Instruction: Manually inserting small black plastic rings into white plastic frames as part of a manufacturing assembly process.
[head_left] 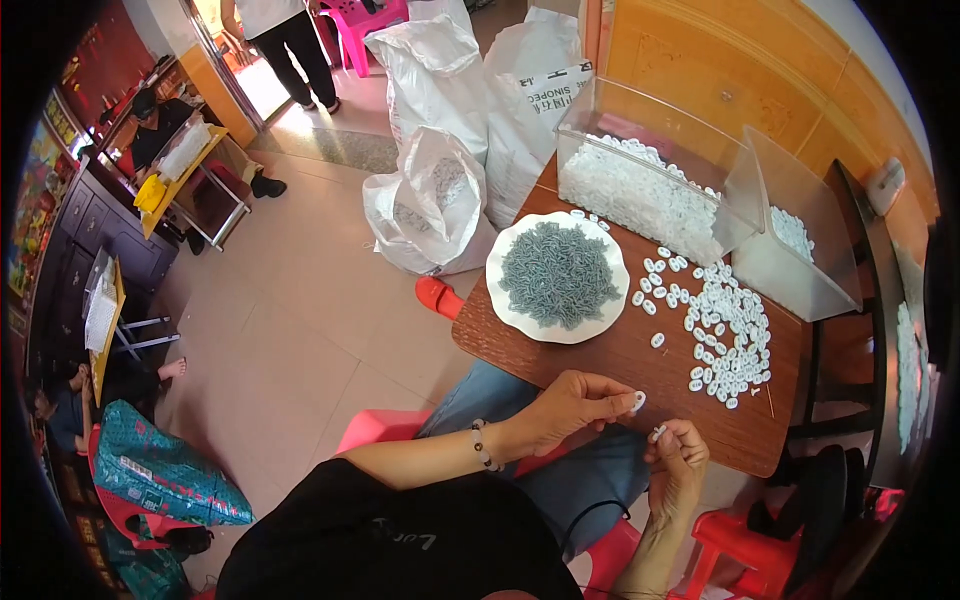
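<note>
My left hand (pixel 575 412), with a beaded bracelet at the wrist, pinches a small white oval plastic piece (pixel 638 401) between thumb and fingertips. To its right, my right hand (pixel 680 462) is closed around another small white piece (pixel 658 433), whose exact shape is partly covered by the fingers. Both hands hover at the near edge of the brown wooden table (pixel 590 362), a short gap between them. Just beyond lies a loose spread of white oval pieces with dark holes (pixel 735 325). A scalloped white plate (pixel 508 318) carries a heap of small grey rod-shaped pieces (pixel 560 272).
Behind the plate stands a clear bin (pixel 650 195) of white parts; a second bin (pixel 800 270) sits beside it. White sacks (pixel 425 205) stand on the floor past the table. A red stool (pixel 745 545) is at right. Other people (pixel 165 125) sit or stand farther off at left.
</note>
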